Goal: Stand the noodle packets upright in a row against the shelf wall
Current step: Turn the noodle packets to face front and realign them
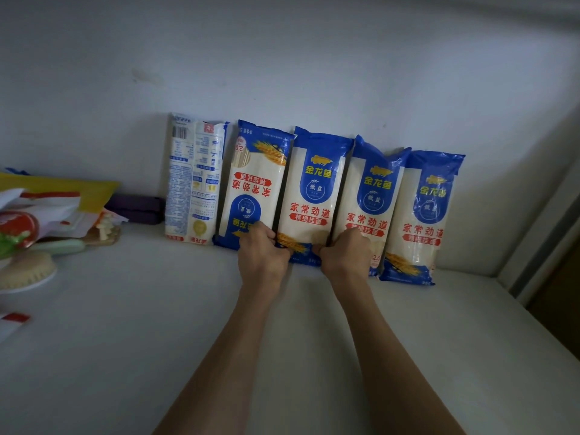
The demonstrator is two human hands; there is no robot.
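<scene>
Middle packet stands upright against the shelf wall. Neighbour packets touch it, two on each side. My left hand and right hand have fingers clamped on its bottom corners.

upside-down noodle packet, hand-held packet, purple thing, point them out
upside-down noodle packet (251,187), head view, red lettering
hand-held packet (317,186), head view, blue oval
purple thing (135,210), head view, front side

We read 金龙鱼, 低盐, 家常劲道 and 精细挂面 on the middle packet; the second packet shows them upside down (with 2.0 near its top).
</scene>
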